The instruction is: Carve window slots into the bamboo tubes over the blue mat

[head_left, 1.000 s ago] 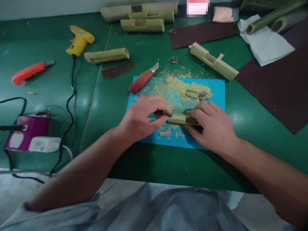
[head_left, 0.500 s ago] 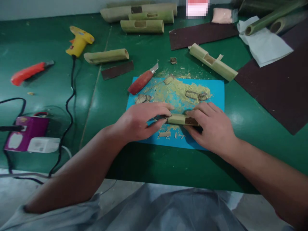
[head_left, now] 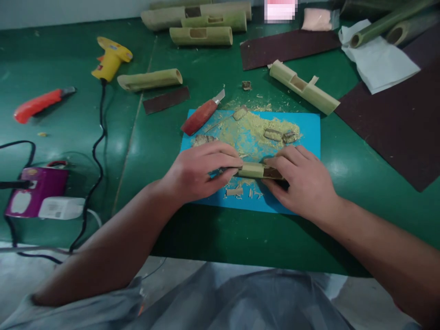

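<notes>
A short piece of bamboo [head_left: 254,170] lies on a blue cutting mat [head_left: 309,133] strewn with sawdust and chips. My right hand [head_left: 302,183] is closed around its right end and holds it down. My left hand [head_left: 201,172] is closed on a small dark-handled blade tool [head_left: 227,171], its tip pressed against the left end of the bamboo piece. Most of the tool is hidden in my fist.
A red-handled knife [head_left: 201,115] lies at the mat's upper left. A yellow glue gun [head_left: 109,59], a red cutter [head_left: 36,104], sandpaper sheets [head_left: 395,123], several cut bamboo tubes [head_left: 302,87] and a purple power strip [head_left: 32,190] sit around on the green table [head_left: 158,137].
My left hand slid a little down and to the left with the tool, uncovering chips near the mat's upper left. The right hand and the bamboo piece stayed put.
</notes>
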`<state>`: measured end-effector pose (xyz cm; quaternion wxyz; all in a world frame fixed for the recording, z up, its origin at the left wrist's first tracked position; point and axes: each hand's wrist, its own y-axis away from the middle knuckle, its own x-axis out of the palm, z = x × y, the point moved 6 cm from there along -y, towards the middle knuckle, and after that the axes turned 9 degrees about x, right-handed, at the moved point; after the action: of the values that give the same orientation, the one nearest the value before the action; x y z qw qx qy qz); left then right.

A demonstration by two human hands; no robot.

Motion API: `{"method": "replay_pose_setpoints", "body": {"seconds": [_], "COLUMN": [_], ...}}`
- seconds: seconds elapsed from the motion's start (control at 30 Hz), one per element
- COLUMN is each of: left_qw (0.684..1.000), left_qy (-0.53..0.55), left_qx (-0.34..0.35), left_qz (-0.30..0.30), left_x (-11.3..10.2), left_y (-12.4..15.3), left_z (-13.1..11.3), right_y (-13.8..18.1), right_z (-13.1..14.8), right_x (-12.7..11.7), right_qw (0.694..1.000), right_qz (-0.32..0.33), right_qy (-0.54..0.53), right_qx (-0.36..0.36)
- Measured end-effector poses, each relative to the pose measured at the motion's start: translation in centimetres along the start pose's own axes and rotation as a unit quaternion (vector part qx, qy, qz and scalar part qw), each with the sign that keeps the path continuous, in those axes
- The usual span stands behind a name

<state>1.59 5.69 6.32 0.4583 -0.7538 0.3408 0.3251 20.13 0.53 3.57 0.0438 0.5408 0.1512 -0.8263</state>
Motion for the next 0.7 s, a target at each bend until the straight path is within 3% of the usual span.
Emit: {"method": "replay_pose_setpoints", "body": {"seconds": [0.3,0.53,0.7], "left_qw": [1.0,0.999,1.0], "left_qy": [-0.016,-0.017,-0.006], "left_qx": [0.016,-0.033,-0.021], "left_qz": [-0.006,0.019,0.02], "left_x": [-0.17,0.39,0.5], "left_y": [0.26,-0.14,-0.11], "left_z": [-0.11,-0.36,-0.41], "right_y": [0.05,0.1,0.12], "right_z": [0.12,0.08,0.12], "right_x": [-0.11,-0.09,-0.02], "right_qw": [1.0,1.0,1.0], "right_qz": [-0.014,-0.02,-0.018], "right_qy": [-0.008,-0.011,-0.005], "right_qx": [-0.01,-0.012,-0.013]}}
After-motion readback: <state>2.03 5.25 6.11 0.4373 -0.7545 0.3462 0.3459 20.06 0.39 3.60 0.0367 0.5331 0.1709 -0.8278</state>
